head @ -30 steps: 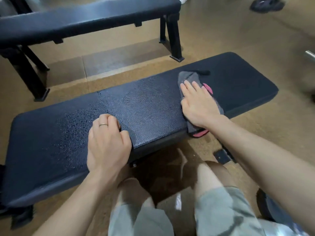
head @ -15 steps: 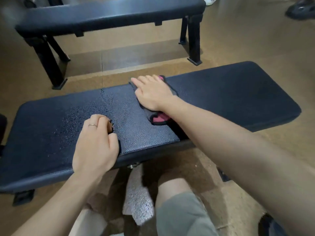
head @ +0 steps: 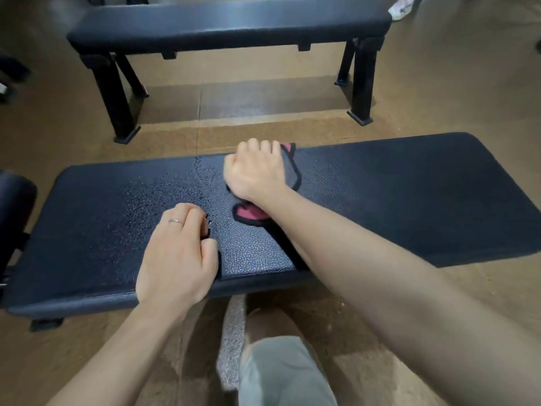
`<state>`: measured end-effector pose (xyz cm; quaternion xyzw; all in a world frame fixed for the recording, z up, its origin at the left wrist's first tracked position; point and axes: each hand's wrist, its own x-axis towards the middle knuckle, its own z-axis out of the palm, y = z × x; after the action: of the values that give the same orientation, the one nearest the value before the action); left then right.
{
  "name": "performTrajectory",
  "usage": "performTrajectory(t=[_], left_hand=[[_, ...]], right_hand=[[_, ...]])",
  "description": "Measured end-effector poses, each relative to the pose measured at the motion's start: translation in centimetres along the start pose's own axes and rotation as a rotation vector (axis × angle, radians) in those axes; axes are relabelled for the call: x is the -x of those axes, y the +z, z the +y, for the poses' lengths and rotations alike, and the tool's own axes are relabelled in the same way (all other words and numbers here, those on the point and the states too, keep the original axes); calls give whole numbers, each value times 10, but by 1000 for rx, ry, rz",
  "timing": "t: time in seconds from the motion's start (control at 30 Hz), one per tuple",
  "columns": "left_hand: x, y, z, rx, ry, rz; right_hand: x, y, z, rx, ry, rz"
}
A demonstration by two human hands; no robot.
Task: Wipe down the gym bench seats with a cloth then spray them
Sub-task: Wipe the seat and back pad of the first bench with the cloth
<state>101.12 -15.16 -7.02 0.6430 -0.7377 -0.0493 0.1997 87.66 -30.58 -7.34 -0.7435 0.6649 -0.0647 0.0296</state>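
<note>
Cloth (head: 291, 174) slid leftward (under right fingers (head: 257, 148))

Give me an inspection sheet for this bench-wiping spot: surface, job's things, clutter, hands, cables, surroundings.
Surface: near bench seat, dark padded; droplets bead on its left half, the stretch right of the cloth looks dry.
Job's things: grey cloth with pink trim lies on the seat under the right hand; no spray bottle in view.
Clutter: nothing seen on the seat besides the cloth.
Hands: right hand presses the cloth at the seat's far edge, fingers curled over it; left hand rests on the near edge, fingers curled, a ring on one.
Cables: nothing seen.
Surroundings: second bench beyond; brown floor; a shoe at the top right; the person's knees below.
</note>
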Motion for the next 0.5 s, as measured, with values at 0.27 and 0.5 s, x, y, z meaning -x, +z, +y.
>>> performTrajectory(t=[0.27,0.5], left_hand=[[-1,1,0,2,-28,11],[-2,-2,-1,70,8,29]], right_hand=[[-3,-14,82,63,-225,16],[31,-10,120,142,127,103]])
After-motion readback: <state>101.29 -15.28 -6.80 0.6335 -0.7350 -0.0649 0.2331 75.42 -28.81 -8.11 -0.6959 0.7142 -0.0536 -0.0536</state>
